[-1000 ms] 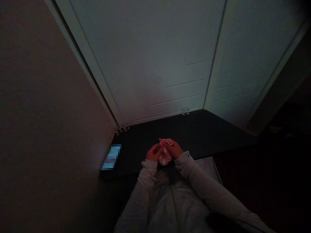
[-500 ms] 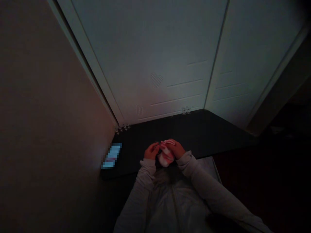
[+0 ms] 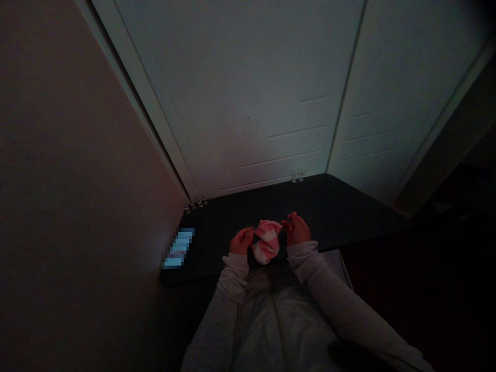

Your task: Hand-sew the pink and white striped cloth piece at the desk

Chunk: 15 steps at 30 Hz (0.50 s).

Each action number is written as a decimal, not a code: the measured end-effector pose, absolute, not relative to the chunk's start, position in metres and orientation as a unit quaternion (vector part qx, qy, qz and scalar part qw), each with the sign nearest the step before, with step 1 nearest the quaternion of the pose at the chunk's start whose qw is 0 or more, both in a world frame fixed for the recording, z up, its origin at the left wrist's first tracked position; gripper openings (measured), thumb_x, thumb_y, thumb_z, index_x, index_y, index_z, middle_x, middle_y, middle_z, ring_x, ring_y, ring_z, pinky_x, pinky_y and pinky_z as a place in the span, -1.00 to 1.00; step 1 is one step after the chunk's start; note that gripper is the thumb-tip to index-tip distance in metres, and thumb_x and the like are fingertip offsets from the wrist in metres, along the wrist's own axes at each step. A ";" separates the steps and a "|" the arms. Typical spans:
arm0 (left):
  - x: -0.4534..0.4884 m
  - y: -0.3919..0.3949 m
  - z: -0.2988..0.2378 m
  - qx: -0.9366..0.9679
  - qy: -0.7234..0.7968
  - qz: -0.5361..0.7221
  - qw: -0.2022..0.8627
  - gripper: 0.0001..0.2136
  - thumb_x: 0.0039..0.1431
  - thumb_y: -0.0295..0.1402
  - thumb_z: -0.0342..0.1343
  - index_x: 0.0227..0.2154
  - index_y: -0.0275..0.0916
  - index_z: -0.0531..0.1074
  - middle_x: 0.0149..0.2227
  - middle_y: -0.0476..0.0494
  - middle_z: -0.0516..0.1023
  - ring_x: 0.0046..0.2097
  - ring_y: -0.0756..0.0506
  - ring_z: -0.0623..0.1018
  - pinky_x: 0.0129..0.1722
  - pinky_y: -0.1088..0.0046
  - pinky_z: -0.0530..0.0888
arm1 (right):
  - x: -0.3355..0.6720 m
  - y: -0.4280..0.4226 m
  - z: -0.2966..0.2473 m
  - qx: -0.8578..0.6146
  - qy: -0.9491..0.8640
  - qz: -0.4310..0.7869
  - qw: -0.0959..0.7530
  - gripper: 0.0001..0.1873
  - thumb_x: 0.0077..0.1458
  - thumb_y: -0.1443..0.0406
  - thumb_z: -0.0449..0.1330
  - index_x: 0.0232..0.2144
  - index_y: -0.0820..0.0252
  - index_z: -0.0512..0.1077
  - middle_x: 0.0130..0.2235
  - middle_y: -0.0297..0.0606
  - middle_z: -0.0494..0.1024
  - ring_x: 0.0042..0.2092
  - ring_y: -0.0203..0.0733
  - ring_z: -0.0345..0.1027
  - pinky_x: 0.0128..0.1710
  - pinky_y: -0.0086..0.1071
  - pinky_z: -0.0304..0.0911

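Note:
The scene is very dim. A small pink-and-white striped cloth (image 3: 266, 239), perhaps a sock, hangs between my hands over the near edge of a dark tabletop (image 3: 329, 209). My left hand (image 3: 241, 241) is closed, pinching the cloth's left edge. A little to the right of the cloth, my right hand (image 3: 296, 229) has lifted off it with its fingers loosely curled, and nothing shows in it. Pale grey sleeves cover both arms.
A lit, blurred rectangle like a phone screen (image 3: 179, 248) lies at the table's left end. Small shiny knobs (image 3: 195, 204) and another small knob pair (image 3: 296, 175) sit at the base of white panelled doors (image 3: 271, 93) behind the table. A plain wall (image 3: 77, 206) closes the left side.
My right hand, which was wrapped over the cloth beside the left, has let go and moved right. The cloth now hangs spread open with its stripes showing.

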<state>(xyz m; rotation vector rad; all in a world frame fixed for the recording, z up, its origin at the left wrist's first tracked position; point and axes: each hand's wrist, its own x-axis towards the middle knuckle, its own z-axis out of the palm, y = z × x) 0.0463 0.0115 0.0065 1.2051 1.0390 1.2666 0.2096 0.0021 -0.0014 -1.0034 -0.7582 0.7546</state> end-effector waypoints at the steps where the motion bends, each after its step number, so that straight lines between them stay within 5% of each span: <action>1: 0.046 0.011 0.007 0.502 0.435 0.530 0.527 -0.70 -0.29 -0.21 0.16 -0.46 -0.31 0.43 -0.54 -0.04 0.43 -0.59 0.10 0.31 -0.60 0.57 0.23 | 0.209 -0.001 0.000 -0.476 -0.351 0.326 0.737 -0.63 -0.05 0.04 -0.11 -0.56 0.19 0.26 -0.61 -0.31 0.30 -0.44 -0.25 0.26 -0.39 -0.34 0.14; 7: 0.046 0.008 0.013 0.506 0.450 0.519 0.521 -0.69 -0.27 -0.18 0.14 -0.48 -0.32 0.43 -0.60 -0.01 0.38 -0.60 0.10 0.28 -0.63 0.59 0.21 | 0.197 -0.018 0.010 -0.555 -0.450 0.138 0.686 -0.65 -0.02 0.12 -0.09 -0.68 0.19 0.21 -0.53 -0.30 0.29 -0.39 -0.27 0.18 -0.32 -0.37 0.09; 12: 0.045 0.009 0.013 0.518 0.438 0.519 0.520 -0.68 -0.25 -0.17 0.12 -0.46 -0.33 0.42 -0.60 -0.01 0.38 -0.59 0.10 0.29 -0.62 0.58 0.22 | 0.187 -0.025 0.012 -0.569 -0.666 0.072 0.477 -0.74 -0.05 0.21 -0.02 -0.65 0.19 0.31 -0.58 -0.31 0.31 -0.43 -0.27 0.16 -0.29 -0.35 0.00; 15: 0.044 0.009 0.014 0.507 0.445 0.520 0.524 -0.67 -0.28 -0.16 0.13 -0.46 -0.32 0.43 -0.64 0.01 0.36 -0.60 0.09 0.29 -0.62 0.58 0.22 | 0.184 -0.021 0.011 -0.587 -0.689 0.098 0.414 -0.80 -0.15 0.17 0.09 -0.49 0.18 0.36 -0.44 -0.27 0.38 -0.35 -0.23 0.18 -0.28 -0.36 0.01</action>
